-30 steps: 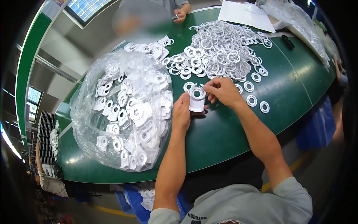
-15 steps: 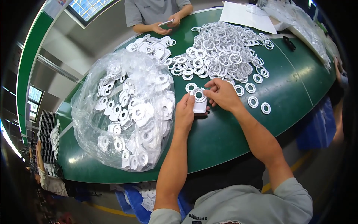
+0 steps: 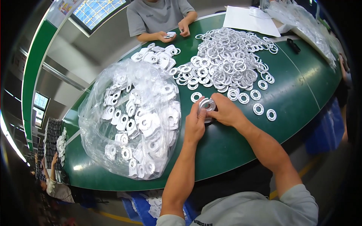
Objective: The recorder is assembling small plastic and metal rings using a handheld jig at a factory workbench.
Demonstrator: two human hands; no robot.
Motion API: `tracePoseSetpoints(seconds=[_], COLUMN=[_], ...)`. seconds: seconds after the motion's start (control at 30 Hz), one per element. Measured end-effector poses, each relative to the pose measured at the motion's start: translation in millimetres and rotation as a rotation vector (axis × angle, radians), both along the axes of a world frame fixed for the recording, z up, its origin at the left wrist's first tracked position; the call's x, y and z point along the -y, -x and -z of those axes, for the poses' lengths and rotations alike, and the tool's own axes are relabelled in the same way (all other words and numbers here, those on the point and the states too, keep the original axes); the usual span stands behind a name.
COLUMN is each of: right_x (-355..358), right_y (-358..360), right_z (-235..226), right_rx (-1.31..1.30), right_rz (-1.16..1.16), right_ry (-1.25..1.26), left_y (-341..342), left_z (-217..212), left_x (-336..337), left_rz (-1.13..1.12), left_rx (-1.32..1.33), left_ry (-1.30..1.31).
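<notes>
Over the green table, my left hand (image 3: 195,123) is closed around a white plastic part with a grey-white ring (image 3: 207,104) on its face. My right hand (image 3: 226,109) grips the same piece from the right, its thumb pressed near the ring's lower edge. My fingers cover most of the white part's body. Just beyond my hands, a loose ring (image 3: 196,97) lies flat. Left of them a large clear plastic bag (image 3: 88,139) holds many white parts (image 3: 145,122) with round holes.
A heap of rings (image 3: 235,56) spreads beyond my hands, with several strays (image 3: 271,115) to the right. More white parts (image 3: 154,57) are piled behind the bag. Across the table (image 3: 226,150), a person (image 3: 158,19) holds a white part. A black object (image 3: 293,45) lies far right.
My right hand has closed in on the white part, its thumb now pressing by the ring. The part has tilted and its lower body is now hidden. The view has shifted slightly.
</notes>
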State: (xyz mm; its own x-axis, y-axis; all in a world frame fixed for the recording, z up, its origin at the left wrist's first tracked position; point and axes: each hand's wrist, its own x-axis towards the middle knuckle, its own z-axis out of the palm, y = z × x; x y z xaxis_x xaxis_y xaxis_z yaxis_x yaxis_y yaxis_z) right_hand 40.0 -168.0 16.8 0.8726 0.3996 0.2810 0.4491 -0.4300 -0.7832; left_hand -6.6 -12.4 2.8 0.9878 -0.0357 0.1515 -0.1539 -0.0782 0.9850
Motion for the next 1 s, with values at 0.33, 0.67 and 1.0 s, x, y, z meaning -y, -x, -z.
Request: tracePoseSetpoints(seconds=[0.33,0.67,1.0], right_x=[-8,20,16], right_y=[10,-10,-10], right_z=[-18,-21,-13], right_rx=[-0.142,-0.831,-0.878], right_rz=[-0.052,-0.232,-0.169], right_ry=[-0.135,-0.419,-0.472], left_y=[-4,-3,-9], left_z=[7,-9,0], left_x=[-13,-20,-24], left_rz=[-0.087,-0.043,-0.022], left_rx=[0.180,-0.152,0.035], left_ry=[0.000,0.160,-0.005])
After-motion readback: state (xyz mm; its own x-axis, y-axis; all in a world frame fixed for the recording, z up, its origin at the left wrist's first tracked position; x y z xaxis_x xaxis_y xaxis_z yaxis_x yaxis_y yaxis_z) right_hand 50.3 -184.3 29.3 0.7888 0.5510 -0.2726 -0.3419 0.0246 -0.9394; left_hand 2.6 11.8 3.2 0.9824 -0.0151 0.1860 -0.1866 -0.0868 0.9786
